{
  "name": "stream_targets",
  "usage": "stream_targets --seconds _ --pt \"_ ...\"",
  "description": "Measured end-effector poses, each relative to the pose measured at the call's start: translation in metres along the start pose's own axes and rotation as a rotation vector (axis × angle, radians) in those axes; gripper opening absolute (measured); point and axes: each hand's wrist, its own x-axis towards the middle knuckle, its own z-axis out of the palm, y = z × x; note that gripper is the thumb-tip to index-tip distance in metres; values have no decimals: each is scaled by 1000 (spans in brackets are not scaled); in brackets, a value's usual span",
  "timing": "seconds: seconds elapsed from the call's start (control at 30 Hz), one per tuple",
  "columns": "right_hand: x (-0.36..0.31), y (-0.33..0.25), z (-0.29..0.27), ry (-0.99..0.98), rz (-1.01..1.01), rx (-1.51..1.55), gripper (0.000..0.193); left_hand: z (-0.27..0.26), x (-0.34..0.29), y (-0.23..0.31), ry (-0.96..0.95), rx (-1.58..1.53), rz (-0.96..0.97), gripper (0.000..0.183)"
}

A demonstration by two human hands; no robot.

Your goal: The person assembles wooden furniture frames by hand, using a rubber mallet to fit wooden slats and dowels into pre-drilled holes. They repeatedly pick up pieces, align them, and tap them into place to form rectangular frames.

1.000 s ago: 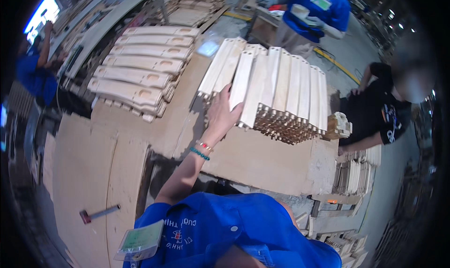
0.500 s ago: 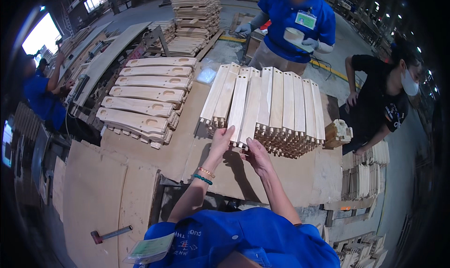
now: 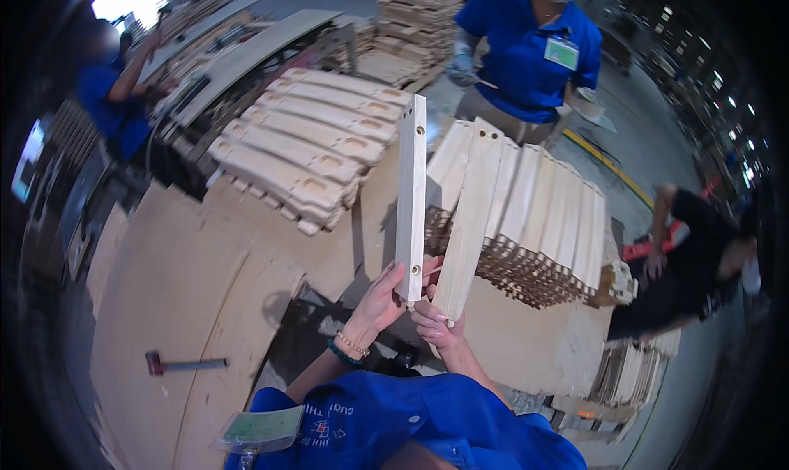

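Half a second ago both bars lay on the stack; now the left hand (image 3: 378,299), low in the centre of the frame, holds the left bar (image 3: 410,199) tipped up, its fingers clamped around the lower end. Just right of it, the right hand (image 3: 437,322) has its fingers closed on the near end of the right bar (image 3: 467,215), whose far end overlaps the stack; whether it rests there cannot be told. The work in hand thus seems to have passed from reaching to handling two pieces. Around them, a red-headed mallet (image 3: 187,364) lies lower left, curved slats (image 3: 288,149) fill the upper left, and the bar stack (image 3: 551,215) sits right of centre on the worktop (image 3: 526,347). The raised bars partly hide that stack; nothing visibly blocks the hands.
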Motion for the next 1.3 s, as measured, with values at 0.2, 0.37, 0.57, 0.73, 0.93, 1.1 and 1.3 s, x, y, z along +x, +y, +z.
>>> stream_targets --seconds 0.2,0.37,0.57,0.73,0.93,1.1,1.3 --pt "38 53 -25 384 393 49 23 -32 -133 37 570 248 319 32" --pt "70 122 -89 533 713 297 18 -81 -252 29 1073 367 486 29" --pt "95 209 -161 560 917 559 23 -94 -308 40 1286 313 483 28" --pt "108 228 -160 745 968 309 45 -112 -321 70 1476 857 180 37" --pt "97 217 -115 889 1204 -852 66 -113 -340 104 1506 1461 -298 37" --pt "98 224 -117 757 1035 -1244 47 -114 -352 143 1762 1362 55 39" --pt "136 224 -100 426 1068 -1726 40 -190 -398 139 2195 1418 165 87"
